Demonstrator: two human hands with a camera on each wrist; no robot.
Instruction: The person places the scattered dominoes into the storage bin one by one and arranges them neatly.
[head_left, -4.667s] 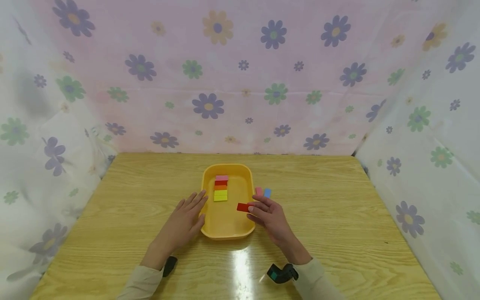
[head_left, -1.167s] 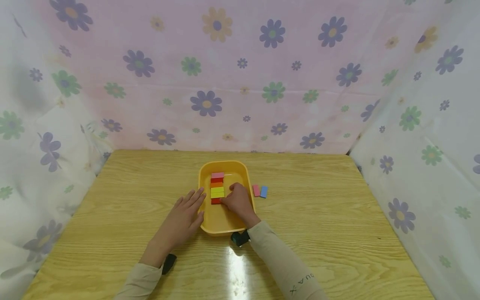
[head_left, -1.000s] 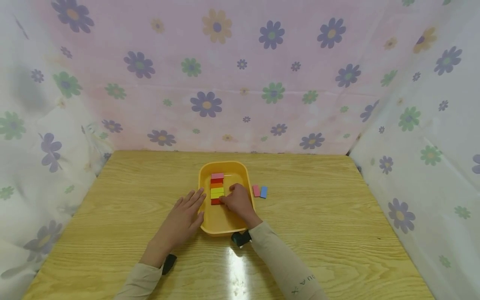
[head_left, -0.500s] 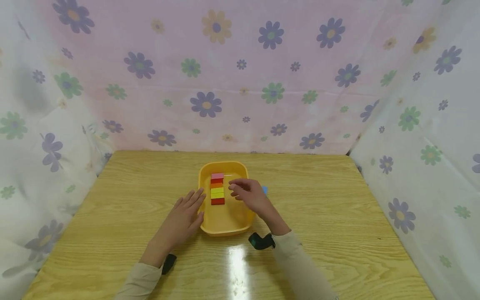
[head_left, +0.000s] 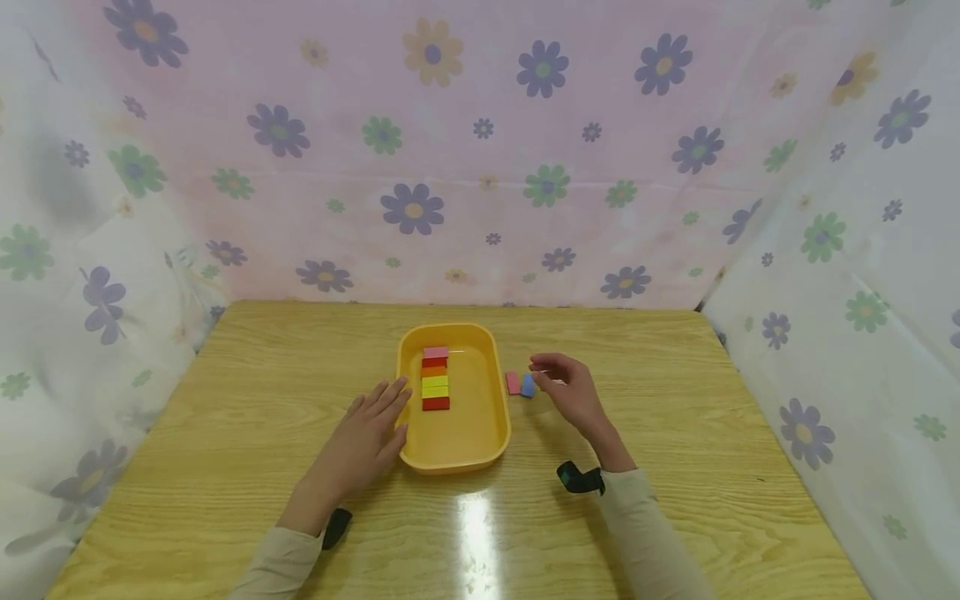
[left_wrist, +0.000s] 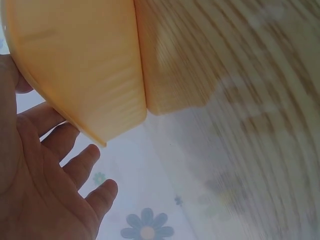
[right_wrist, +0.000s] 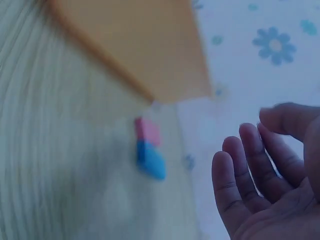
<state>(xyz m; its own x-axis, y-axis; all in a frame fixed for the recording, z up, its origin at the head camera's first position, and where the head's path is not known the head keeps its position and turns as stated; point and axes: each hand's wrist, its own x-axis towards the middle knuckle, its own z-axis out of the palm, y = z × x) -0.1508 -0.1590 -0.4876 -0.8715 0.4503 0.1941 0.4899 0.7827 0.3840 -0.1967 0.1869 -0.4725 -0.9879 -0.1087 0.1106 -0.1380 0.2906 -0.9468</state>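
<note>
The right hand point(head_left: 572, 393) hovered just right of the blue block point(head_left: 528, 385) and pink block point(head_left: 513, 382) on the bench point(head_left: 675, 433), fingers loosely curled, holding nothing. The left hand point(head_left: 365, 439) lay flat, fingers straight against the yellow tray point(head_left: 491, 433).

**Beige sleeves, dark wrist units**

Both arms wear long, plain beige sleeves that end at the wrist. On the left sleeve point(head_left: 279, 567), at its 1 o'clock end, a small black wrist unit point(head_left: 337, 527) sits against the cuff. The right sleeve point(head_left: 651, 542) carries a black strap point(head_left: 580, 478) with a teal patch at its 11 o'clock end. The left hand point(head_left: 365, 442) and right hand point(head_left: 572, 394) are bare, with no rings or gloves.
</note>
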